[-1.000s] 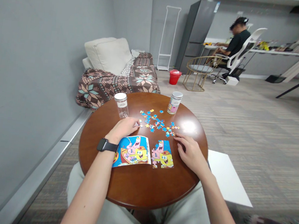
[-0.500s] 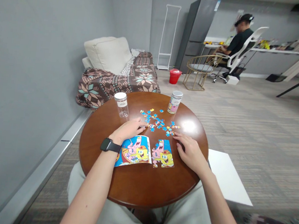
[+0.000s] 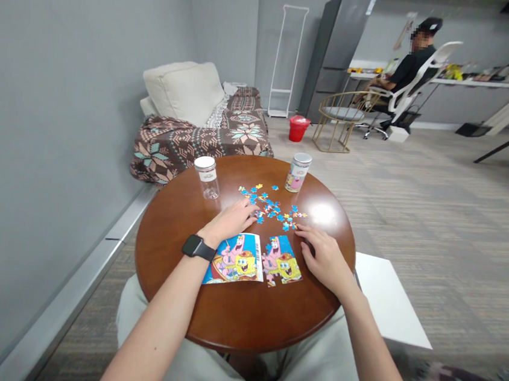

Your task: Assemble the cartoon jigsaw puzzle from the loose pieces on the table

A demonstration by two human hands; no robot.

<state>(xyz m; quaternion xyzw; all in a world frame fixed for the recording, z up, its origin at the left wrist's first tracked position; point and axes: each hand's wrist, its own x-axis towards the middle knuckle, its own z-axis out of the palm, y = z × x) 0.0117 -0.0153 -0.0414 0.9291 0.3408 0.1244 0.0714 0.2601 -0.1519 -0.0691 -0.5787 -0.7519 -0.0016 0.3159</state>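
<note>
Loose jigsaw pieces (image 3: pixel 272 207), mostly blue, lie scattered at the middle of the round table. My left hand (image 3: pixel 236 217), with a dark watch on its wrist, reaches into the near left side of them; its fingers are stretched out and touch pieces there. My right hand (image 3: pixel 321 249) rests on the table with fingers spread, its tips at the pile's near right edge. Between my wrists lie a printed cartoon sheet (image 3: pixel 234 261), partly under my left wrist, and, just right of it, a partly joined puzzle (image 3: pixel 282 260) with a ragged left side and a notch at the bottom.
A clear jar (image 3: pixel 207 178) with a white lid stands at the table's (image 3: pixel 241 316) far left, and a labelled jar (image 3: pixel 298 173) at the far right. Behind are a covered sofa (image 3: pixel 201 130), a red bin (image 3: pixel 298 128), and a person (image 3: pixel 413 68) seated at a counter.
My left hand has moved right, deeper into the loose pieces. The sheet and the joined puzzle have shifted a little right and turned slightly. My right hand has stayed nearly still.
</note>
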